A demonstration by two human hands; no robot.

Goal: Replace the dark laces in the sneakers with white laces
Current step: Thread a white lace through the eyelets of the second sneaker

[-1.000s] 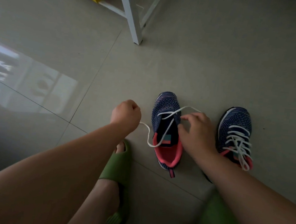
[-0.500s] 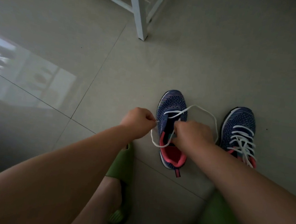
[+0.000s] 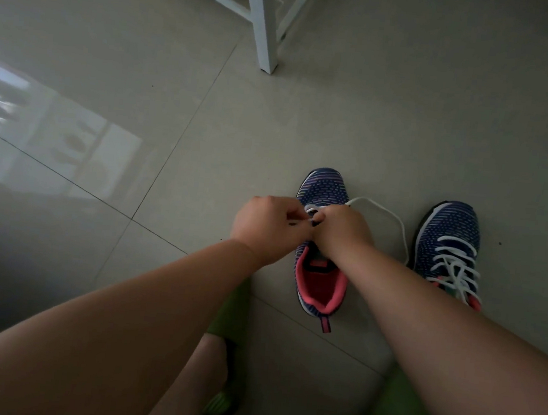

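Tiled floor (image 3: 341, 120), both hands pinching white lace (image 3: 395, 219) over sneaker (image 3: 324, 188).

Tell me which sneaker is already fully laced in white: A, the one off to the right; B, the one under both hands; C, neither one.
A: the right sneaker shows white laces crisscrossed up its whole tongue, while both hands work a loose white lace on the left sneaker.
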